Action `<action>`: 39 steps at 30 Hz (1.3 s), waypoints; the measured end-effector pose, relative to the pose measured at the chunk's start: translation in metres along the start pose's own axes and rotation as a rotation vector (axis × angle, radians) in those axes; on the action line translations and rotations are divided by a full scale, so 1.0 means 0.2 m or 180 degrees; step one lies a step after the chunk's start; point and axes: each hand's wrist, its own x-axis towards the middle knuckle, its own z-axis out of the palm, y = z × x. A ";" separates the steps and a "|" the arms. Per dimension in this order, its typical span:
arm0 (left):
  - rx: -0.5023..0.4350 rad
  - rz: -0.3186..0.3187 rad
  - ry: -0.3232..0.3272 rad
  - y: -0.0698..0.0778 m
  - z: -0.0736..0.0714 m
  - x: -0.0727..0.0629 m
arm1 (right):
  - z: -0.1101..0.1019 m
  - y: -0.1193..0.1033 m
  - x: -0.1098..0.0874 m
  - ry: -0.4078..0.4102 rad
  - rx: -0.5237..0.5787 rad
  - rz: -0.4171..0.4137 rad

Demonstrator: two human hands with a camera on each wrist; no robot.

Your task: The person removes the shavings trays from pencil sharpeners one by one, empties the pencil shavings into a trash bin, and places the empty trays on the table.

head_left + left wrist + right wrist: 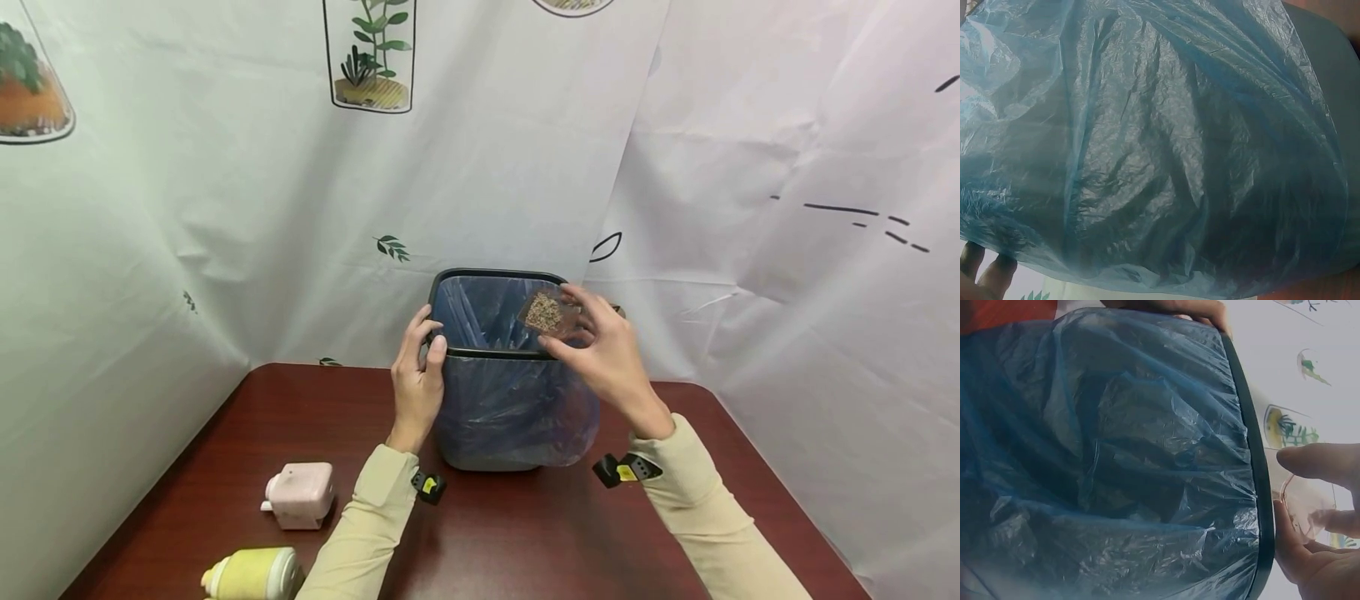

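A trash bin with a dark rim [497, 354] stands upright on the table, lined with a translucent blue plastic bag [502, 404] folded over its outside. My left hand [417, 383] holds the bin's left side at the rim. Over the right part of the bin's mouth, my right hand [607, 354] pinches a small clear tray [570, 323] between thumb and fingers. Small tan bits [543, 312], like pencil shavings, lie in that tray, which tilts toward the opening. In the right wrist view the tray [1304, 515] shows beside the rim. Folds of bag hide the bin's bottom.
On the left of the dark red table [300, 417] stands a pink, boxy device [302, 493] with a white knob. Nearer lies a yellow and white cylindrical object [251, 575], partly cut off. A white printed cloth [495, 183] hangs behind the bin.
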 end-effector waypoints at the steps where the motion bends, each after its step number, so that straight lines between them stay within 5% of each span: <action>1: 0.0001 0.0006 0.0002 0.00 0.00 0.00 | 0.00 0.00 0.00 0.0003 -0.0011 -0.0033; 39: 0.0000 0.0060 -0.0007 0.00 -0.01 0.00 | 0.02 -0.01 0.07 0.0130 -0.0584 -0.0653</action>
